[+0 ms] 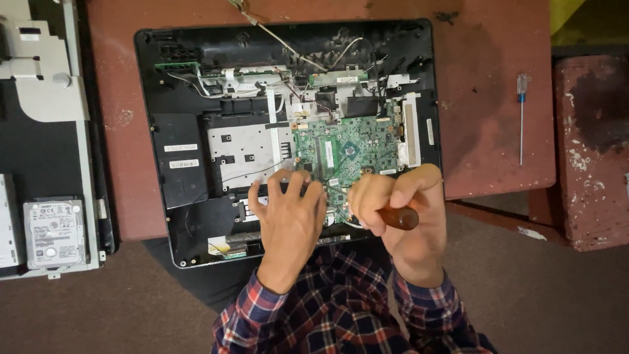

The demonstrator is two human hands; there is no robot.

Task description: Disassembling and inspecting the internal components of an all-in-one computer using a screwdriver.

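While my left hand (pixel 288 216) lies spread, fingers wide, steadying the green circuit board (pixel 347 154) in the open black computer case (pixel 177 170) on the bench, my right hand (pixel 400 210), just right, grips a brown-handled screwdriver (pixel 400 217) upright over the board's near edge.

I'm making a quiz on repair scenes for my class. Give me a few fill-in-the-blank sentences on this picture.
1. The right hand grips a screwdriver by its ___ handle.
2. The left hand rests spread on the opened ___ case.
3. The circuit board is coloured ___.
4. A spare screwdriver lies to the ___ of the case.

Missing words: brown; black; green; right
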